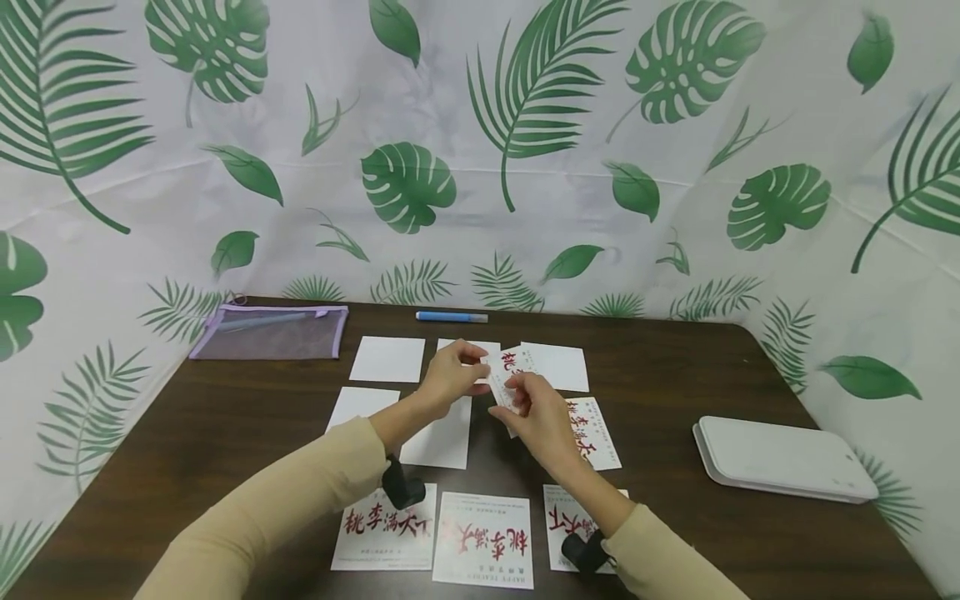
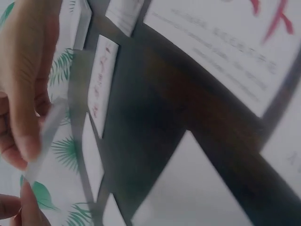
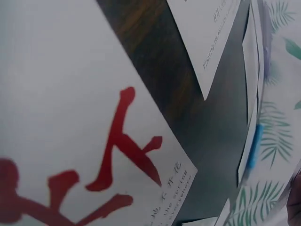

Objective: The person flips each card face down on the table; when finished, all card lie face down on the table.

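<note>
A white card point(image 1: 504, 385) with red Chinese characters is held tilted above the table, between both hands. My left hand point(image 1: 452, 375) pinches its left edge between thumb and fingers. On its lower right part, my right hand point(image 1: 542, 417) grips it with thumb and curled fingers. In the left wrist view the same card point(image 2: 46, 139) shows nearly edge-on and blurred. Under and beside the hands lie blank white cards, among them one point(image 1: 437, 437) in the middle row and one point(image 1: 558, 367) at the back. A printed card point(image 1: 596, 433) is partly covered by the right hand.
Printed cards point(image 1: 483, 542) line the front of the dark wooden table point(image 1: 652, 367). A blue marker point(image 1: 452, 317) lies at the back edge, with a purple-trimmed mesh pouch point(image 1: 277, 335) to its left. On the right is a flat white case point(image 1: 783, 460). A leaf-patterned cloth hangs behind.
</note>
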Tool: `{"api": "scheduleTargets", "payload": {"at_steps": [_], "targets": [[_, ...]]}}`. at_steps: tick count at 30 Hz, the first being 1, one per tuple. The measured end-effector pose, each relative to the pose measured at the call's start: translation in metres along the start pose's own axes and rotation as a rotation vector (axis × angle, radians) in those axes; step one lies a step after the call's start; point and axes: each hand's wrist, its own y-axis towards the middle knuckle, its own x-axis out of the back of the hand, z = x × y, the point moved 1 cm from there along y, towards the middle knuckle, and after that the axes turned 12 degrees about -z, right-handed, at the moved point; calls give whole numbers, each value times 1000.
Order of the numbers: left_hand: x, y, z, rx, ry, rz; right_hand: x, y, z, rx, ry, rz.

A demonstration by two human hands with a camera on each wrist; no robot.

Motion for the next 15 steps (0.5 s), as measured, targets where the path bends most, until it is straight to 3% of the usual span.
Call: {"api": "scheduleTargets", "payload": {"at_steps": [3,9,12,15], "targets": [[-4,-2,-6,-21,-40,-9,1,1,3,60,-66,-22],[-8,-4,-19,-150,-56,0,10,10,3,197,-133,-109],[-6,-4,-15,-171,-21,-21,15,13,-1,167,-98,-146],[-1,-4,-4,-162,58,-75,20,14,-7,28,-11,-156]]}}
